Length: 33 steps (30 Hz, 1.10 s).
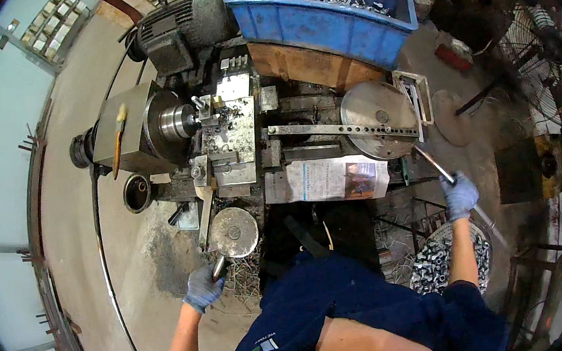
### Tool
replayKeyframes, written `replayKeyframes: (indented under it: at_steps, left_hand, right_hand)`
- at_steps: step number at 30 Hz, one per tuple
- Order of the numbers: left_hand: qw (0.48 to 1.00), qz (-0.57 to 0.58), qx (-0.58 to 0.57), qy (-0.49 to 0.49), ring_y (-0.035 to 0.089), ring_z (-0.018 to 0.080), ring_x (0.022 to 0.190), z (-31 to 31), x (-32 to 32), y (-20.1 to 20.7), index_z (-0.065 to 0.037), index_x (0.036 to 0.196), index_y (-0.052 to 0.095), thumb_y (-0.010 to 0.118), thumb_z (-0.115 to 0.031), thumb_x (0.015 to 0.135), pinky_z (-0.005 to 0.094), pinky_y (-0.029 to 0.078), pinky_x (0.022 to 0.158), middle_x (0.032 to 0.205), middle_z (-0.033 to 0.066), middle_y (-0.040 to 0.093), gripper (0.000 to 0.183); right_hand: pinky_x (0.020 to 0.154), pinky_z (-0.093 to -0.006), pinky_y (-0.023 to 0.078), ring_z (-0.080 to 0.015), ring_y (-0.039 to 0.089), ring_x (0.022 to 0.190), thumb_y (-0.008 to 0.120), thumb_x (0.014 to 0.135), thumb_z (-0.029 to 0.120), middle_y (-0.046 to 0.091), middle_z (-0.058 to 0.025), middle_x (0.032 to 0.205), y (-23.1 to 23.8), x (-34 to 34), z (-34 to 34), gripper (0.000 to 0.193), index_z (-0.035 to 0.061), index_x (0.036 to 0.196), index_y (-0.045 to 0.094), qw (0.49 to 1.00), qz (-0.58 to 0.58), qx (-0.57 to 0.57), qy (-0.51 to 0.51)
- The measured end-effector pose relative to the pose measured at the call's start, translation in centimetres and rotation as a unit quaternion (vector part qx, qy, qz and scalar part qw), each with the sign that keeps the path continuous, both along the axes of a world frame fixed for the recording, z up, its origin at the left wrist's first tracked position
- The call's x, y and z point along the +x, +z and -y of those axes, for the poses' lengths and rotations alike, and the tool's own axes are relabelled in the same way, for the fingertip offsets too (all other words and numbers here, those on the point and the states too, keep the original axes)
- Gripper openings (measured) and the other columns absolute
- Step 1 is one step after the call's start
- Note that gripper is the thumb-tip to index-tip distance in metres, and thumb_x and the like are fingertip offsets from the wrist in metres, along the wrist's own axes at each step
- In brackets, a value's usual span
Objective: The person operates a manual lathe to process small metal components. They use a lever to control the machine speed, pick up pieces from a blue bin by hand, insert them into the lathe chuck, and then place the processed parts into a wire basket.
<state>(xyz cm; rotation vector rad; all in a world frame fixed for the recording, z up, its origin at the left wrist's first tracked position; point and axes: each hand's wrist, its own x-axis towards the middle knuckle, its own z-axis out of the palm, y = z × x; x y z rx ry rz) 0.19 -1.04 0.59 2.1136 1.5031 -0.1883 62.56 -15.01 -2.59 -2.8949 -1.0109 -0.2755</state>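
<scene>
My left hand [203,289], in a grey-blue glove, is closed round the short metal handle [219,267] of a round handwheel [233,228] at the lathe's near side. On the right, my gloved right hand [460,197] grips a long metal lever [435,163]. The lever's upper end reaches the edge of a large round metal disc [366,112]. A flat bar with a row of holes [331,128] lies across that disc. Left of centre, the spindle chuck [177,122] faces a metal slide [230,136] carrying tool blocks. Whether a workpiece sits in the chuck is too small to tell.
A blue bin [329,26] holding small metal parts stands at the back. A round basket [486,259] of shiny metal parts is below my right arm. A brush [120,135] lies on the headstock, newspaper [327,180] near the disc. A fan [539,52] stands far right.
</scene>
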Motion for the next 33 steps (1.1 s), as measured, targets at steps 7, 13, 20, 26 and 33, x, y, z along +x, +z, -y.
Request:
replayKeyframes:
  at_steps: [7,13,20,26,33]
  left_hand:
    - [0.999,0.011,-0.020,-0.048,0.058,0.0410,0.073,-0.5,-0.4,-0.4,-0.006,0.084,0.062,0.065,-0.028,0.072,0.0464,0.046,0.064,0.076,0.0218,0.060,0.025]
    - [0.963,0.177,-0.204,-0.020,0.061,0.0281,0.079,-2.7,-2.6,-0.5,-0.003,0.098,0.064,0.061,-0.048,0.079,0.0388,0.048,0.072,0.086,0.0173,0.064,0.049]
    - [0.975,0.066,0.060,0.202,0.060,0.0283,0.099,-14.9,-12.3,-7.3,-0.002,0.117,0.057,0.062,-0.044,0.081,0.0366,0.047,0.085,0.109,0.0202,0.062,0.056]
    - [0.983,-0.144,0.093,0.066,0.057,0.0358,0.101,-20.6,-9.9,-9.8,-0.006,0.113,0.059,0.054,-0.043,0.082,0.0428,0.047,0.083,0.108,0.0205,0.060,0.048]
    - [0.899,-0.095,0.266,0.334,0.062,0.0349,0.089,-16.5,-9.9,-23.6,-0.010,0.106,0.059,0.050,-0.042,0.084,0.0449,0.049,0.073,0.098,0.0149,0.065,0.040]
  right_hand:
    - [0.100,-0.0538,0.028,-0.0327,0.047,0.115,0.049,0.083,0.053,0.055,-0.0163,0.120,2.6,9.7,-12.0,0.051,0.0119,0.112,0.060,0.993,0.096,-0.071,-0.008]
    - [0.106,-0.0483,0.024,-0.0300,0.033,0.130,0.062,0.074,0.048,0.047,-0.0141,0.132,-0.1,7.5,-17.3,0.067,0.0046,0.124,0.049,0.982,0.137,-0.066,0.116]
    - [0.097,-0.0444,0.037,-0.0392,0.053,0.104,0.069,0.072,0.042,0.058,-0.0196,0.114,-3.3,0.4,-7.4,0.060,0.0021,0.115,0.057,0.978,-0.002,0.112,0.177]
    - [0.080,-0.0376,0.048,-0.0307,0.063,0.084,0.072,0.072,0.036,0.066,-0.0165,0.089,-2.8,-3.3,-3.1,0.040,0.0012,0.092,0.067,0.978,-0.104,0.127,0.125]
    - [0.068,-0.0285,0.050,-0.0169,0.065,0.069,0.072,0.075,0.021,0.069,-0.0122,0.077,0.4,-7.3,-6.0,0.023,0.0002,0.085,0.069,0.938,-0.221,0.220,0.149]
